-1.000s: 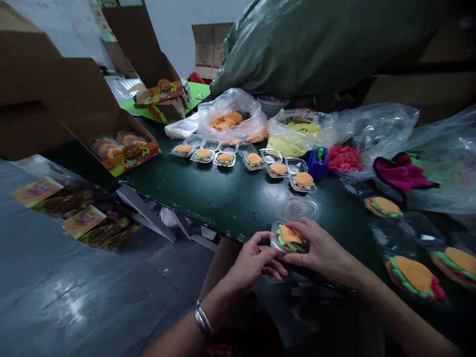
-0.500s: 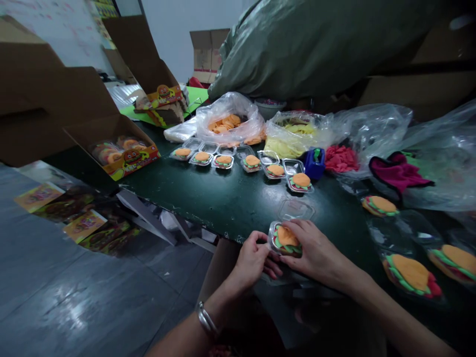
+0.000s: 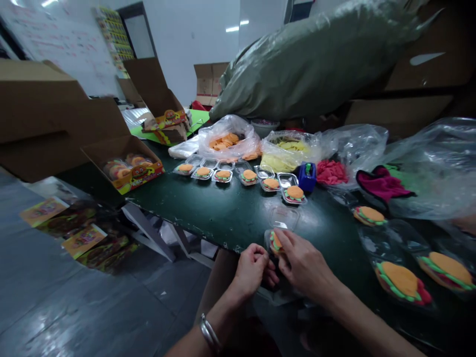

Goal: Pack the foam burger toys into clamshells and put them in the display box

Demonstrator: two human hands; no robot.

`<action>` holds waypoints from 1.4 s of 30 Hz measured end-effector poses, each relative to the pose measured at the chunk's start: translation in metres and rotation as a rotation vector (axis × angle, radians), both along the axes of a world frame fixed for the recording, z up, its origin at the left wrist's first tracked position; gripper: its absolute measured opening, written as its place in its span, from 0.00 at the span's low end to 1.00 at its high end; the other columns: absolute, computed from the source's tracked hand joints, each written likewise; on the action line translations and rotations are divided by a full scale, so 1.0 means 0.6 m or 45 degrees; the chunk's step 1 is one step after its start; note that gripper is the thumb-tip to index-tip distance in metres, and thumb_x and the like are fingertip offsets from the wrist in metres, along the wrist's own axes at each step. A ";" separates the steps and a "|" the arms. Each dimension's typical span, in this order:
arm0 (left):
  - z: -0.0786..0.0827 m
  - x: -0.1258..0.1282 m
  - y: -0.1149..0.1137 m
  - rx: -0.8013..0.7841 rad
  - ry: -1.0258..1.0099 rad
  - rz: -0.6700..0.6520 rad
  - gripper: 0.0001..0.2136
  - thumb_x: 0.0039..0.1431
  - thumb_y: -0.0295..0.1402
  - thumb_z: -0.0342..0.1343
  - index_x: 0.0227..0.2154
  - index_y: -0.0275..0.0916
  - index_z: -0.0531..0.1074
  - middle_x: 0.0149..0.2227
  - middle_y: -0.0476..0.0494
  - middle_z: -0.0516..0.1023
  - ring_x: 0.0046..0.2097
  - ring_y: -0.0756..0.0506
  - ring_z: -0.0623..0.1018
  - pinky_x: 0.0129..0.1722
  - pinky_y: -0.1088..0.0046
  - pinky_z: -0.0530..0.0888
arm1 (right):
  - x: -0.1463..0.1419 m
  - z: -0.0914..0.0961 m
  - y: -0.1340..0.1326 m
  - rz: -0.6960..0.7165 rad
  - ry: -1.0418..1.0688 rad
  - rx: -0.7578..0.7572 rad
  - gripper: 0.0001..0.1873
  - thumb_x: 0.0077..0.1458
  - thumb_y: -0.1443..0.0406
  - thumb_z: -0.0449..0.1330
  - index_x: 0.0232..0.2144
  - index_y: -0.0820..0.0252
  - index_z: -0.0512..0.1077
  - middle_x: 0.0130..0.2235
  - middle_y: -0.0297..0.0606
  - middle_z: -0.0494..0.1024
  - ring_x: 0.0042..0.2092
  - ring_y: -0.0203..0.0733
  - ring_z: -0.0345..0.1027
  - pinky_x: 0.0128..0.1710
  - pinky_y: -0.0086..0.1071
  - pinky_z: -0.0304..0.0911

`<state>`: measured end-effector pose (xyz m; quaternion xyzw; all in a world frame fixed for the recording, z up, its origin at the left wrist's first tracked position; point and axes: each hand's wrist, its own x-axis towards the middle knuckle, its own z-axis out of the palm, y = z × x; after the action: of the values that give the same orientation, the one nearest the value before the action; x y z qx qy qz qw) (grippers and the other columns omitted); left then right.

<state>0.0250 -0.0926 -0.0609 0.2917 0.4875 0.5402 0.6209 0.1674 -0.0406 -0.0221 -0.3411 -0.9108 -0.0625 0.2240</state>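
Note:
A small clear plastic tray with a burger-shaped gummy sits at the near edge of the dark green table. My right hand lies over it, fingers curled around the tray and covering most of the burger. My left hand, with a silver bracelet on the wrist, is closed against the tray's left side, thumb and fingers pinched at its rim. An empty clear lid lies just beyond the tray.
A row of filled and empty clear trays crosses the table. Behind it stand plastic bags of orange, yellow and red pieces, and a blue tape dispenser. A printed carton stands left; loose burgers lie right.
The view has tilted up and pulled back. My right hand has slid over the burger tray, covering it more, and my left hand has closed tighter at its left side.

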 end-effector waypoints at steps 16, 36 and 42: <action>-0.005 -0.003 0.004 0.012 0.018 0.035 0.21 0.45 0.50 0.59 0.30 0.40 0.58 0.19 0.53 0.72 0.15 0.49 0.73 0.14 0.77 0.66 | -0.012 0.002 0.011 0.033 -0.166 0.088 0.23 0.52 0.72 0.55 0.51 0.63 0.64 0.51 0.53 0.73 0.43 0.52 0.72 0.38 0.41 0.71; 0.012 -0.034 0.003 -0.060 0.104 -0.051 0.13 0.47 0.39 0.56 0.29 0.39 0.60 0.20 0.52 0.72 0.17 0.51 0.73 0.15 0.81 0.64 | -0.005 0.022 -0.002 0.248 0.011 0.312 0.13 0.63 0.73 0.48 0.28 0.60 0.67 0.29 0.40 0.67 0.32 0.46 0.57 0.33 0.38 0.52; 0.022 -0.048 0.001 -0.026 0.187 -0.236 0.09 0.45 0.35 0.53 0.29 0.40 0.60 0.20 0.52 0.72 0.18 0.51 0.73 0.16 0.79 0.68 | 0.025 0.044 0.006 0.357 0.113 0.200 0.11 0.64 0.73 0.46 0.30 0.60 0.62 0.29 0.39 0.65 0.31 0.43 0.58 0.31 0.35 0.55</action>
<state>-0.0040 -0.0921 -0.0475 0.3678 0.5081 0.4527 0.6337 0.1823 -0.0371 0.0041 -0.1943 -0.9311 -0.0864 0.2964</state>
